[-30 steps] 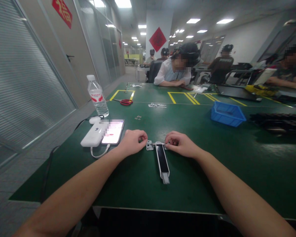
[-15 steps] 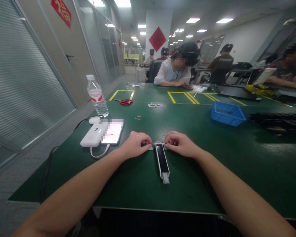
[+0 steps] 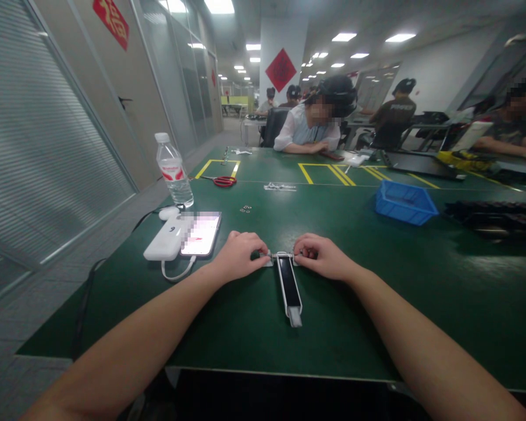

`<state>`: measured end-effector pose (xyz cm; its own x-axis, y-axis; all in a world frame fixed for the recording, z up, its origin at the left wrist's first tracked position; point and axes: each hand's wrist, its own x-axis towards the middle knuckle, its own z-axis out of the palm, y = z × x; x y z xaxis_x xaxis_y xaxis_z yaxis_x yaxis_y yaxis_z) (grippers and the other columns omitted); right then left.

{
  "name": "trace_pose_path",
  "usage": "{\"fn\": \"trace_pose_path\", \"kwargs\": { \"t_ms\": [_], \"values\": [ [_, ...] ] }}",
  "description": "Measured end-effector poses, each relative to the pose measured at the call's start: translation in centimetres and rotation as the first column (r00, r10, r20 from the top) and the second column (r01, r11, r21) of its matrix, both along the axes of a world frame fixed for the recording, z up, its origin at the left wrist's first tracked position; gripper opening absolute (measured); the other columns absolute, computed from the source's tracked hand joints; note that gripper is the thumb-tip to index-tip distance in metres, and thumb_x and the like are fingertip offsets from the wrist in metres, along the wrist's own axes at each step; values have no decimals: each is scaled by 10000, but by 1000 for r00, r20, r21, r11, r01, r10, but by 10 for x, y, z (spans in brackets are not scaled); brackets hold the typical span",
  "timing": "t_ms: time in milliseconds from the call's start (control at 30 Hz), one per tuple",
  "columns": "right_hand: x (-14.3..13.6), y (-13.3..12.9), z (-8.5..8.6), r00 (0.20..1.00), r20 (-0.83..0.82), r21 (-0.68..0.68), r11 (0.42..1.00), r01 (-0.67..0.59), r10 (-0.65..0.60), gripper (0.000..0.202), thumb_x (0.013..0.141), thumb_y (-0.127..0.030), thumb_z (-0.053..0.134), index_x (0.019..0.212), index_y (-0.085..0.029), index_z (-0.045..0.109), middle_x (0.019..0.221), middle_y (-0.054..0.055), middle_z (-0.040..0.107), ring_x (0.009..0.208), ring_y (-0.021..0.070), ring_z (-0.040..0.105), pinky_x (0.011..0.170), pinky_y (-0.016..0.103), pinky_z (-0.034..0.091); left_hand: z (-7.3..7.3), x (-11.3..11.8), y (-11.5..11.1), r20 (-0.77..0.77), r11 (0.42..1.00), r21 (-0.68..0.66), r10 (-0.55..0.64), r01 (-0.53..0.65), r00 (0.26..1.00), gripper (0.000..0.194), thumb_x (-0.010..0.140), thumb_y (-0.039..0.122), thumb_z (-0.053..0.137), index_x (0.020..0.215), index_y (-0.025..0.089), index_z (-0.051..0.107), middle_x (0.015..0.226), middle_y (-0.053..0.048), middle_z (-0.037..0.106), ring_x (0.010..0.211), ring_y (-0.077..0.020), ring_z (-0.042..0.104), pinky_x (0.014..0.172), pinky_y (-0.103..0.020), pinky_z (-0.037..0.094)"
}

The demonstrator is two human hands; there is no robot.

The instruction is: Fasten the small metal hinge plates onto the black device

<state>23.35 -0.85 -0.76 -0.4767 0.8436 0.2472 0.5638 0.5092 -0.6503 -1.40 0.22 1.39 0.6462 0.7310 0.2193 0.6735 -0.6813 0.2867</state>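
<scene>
A long narrow device point(image 3: 289, 283) with a white frame and a black face lies on the green table, a grey tab point(image 3: 295, 317) at its near end. At its far end my left hand point(image 3: 241, 255) is closed in a pinch on the left side. On the opposite side my right hand point(image 3: 321, 256) pinches as well, with fingers curled. Small silvery-grey pieces show beside both sets of fingertips, next to a thin crossbar at the device's end. Exactly what the fingertips grip is too small and partly hidden.
Left of my hands lie a phone point(image 3: 200, 237) and a cabled white power bank point(image 3: 162, 238), with a water bottle point(image 3: 175, 175) behind. Farther off are red-handled scissors point(image 3: 223, 181), small metal pieces point(image 3: 246, 209) and white strips point(image 3: 280, 187). A blue bin point(image 3: 405, 203) stands right; a person sits opposite.
Both hands stay at the far end of the device with almost no movement. The whole view has shifted very slightly.
</scene>
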Motion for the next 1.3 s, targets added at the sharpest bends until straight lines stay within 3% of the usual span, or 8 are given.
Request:
{"fn": "trace_pose_path", "kwargs": {
  "t_ms": [333, 867, 1300],
  "values": [
    [-1, 0, 1, 1000, 7, 10, 1000, -5, 5, 70, 779, -236, 604, 770, -171, 631, 910, 51, 591, 630, 96, 503, 602, 257, 449, -2, 2, -1, -35, 999, 40, -2, 4, 999, 96, 825, 286, 605, 862, 205, 641, 911, 4, 653, 922, -183, 584, 788, -328, 294],
    [-1, 0, 1, 1000, 14, 2, 1000, 3, -3, 83, 782, -257, 606, 776, -177, 629, 913, 52, 594, 635, 97, 504, 601, 252, 450, 2, 2, -1, 86, 998, -54, -4, 8, 996, 102, 821, 255, 588, 822, 183, 661, 837, -10, 663, 778, -157, 606, 746, -294, 389],
    [-1, 0, 2, 1000, 25, 14, 1000, -8, 7, 72, 786, -239, 600, 778, -171, 624, 908, 49, 593, 634, 93, 503, 602, 251, 452, -1, 1, 2, 33, 998, -52, -17, 19, 999, 86, 843, 254, 605, 859, 187, 656, 870, -13, 658, 836, -165, 600, 773, -295, 382]
  ]
}}
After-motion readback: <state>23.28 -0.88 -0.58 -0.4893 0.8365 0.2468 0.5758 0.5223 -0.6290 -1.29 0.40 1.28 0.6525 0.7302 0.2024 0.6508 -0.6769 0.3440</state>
